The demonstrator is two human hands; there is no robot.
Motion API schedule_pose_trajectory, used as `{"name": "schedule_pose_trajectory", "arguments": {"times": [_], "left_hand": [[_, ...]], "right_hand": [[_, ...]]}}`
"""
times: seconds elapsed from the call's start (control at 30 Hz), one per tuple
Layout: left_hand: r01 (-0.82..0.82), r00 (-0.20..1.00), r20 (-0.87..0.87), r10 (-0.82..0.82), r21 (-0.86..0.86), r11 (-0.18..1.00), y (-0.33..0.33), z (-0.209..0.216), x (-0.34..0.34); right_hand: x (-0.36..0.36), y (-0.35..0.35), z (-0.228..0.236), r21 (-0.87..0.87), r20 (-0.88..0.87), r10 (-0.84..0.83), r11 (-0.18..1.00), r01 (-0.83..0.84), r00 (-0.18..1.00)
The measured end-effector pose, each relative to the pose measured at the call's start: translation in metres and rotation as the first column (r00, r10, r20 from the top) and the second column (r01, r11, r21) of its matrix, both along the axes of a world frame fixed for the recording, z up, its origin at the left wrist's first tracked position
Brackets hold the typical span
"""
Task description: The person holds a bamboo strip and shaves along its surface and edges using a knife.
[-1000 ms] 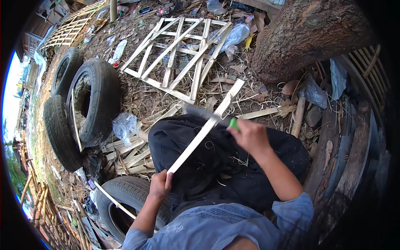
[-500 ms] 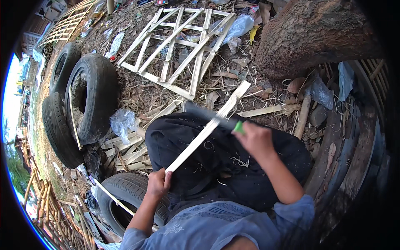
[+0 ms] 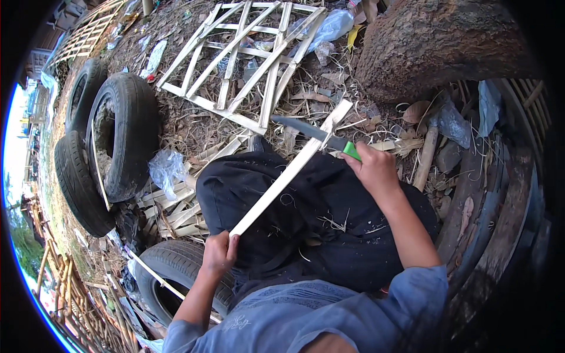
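My left hand (image 3: 220,253) is closed round the near end of a long pale bamboo strip (image 3: 276,187), which slants up and away to the right over my dark trousers. In my right hand (image 3: 375,170) is a knife (image 3: 312,130) with a green handle and a dark blade. The blade lies across the strip near its far end, pointing left, and touches it. A small curl of shaving shows at that spot. Thin shavings (image 3: 335,222) are scattered on my lap.
A lattice of bamboo strips (image 3: 235,59) lies on the littered ground ahead. Old tyres (image 3: 126,135) stand at the left, with another tyre (image 3: 176,267) beside my left arm. Loose strips (image 3: 176,215) lie by my knee. A thick tree trunk (image 3: 441,47) blocks the far right.
The knife, blurred before, is now sharp and has moved slightly up and right, nearer the strip's far end. My left hand still grips the near end.
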State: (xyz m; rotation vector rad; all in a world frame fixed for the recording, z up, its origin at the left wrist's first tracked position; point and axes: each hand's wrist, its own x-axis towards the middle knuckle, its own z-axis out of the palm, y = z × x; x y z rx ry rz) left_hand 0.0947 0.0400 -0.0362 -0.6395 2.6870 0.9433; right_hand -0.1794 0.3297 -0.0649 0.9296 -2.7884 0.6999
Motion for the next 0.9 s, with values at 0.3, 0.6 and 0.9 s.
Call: {"name": "schedule_pose_trajectory", "arguments": {"times": [0.3,0.6,0.9], "left_hand": [[0.041,0.996,-0.082,-0.039,0.022,0.999,-0.006,-0.014,0.008],[0.0,0.999,-0.042,0.002,0.036,0.999,-0.009,-0.01,0.013],[0.023,0.998,-0.064,-0.02,0.051,0.998,-0.011,-0.017,0.011]], "right_hand": [[0.017,-0.018,0.015,0.007,0.038,0.198,0.98,-0.199,0.979],[-0.038,0.014,0.013,0.02,0.027,-0.07,0.997,0.069,0.997],[0.041,-0.01,-0.005,0.231,0.151,0.365,0.891,-0.392,0.919]]}}
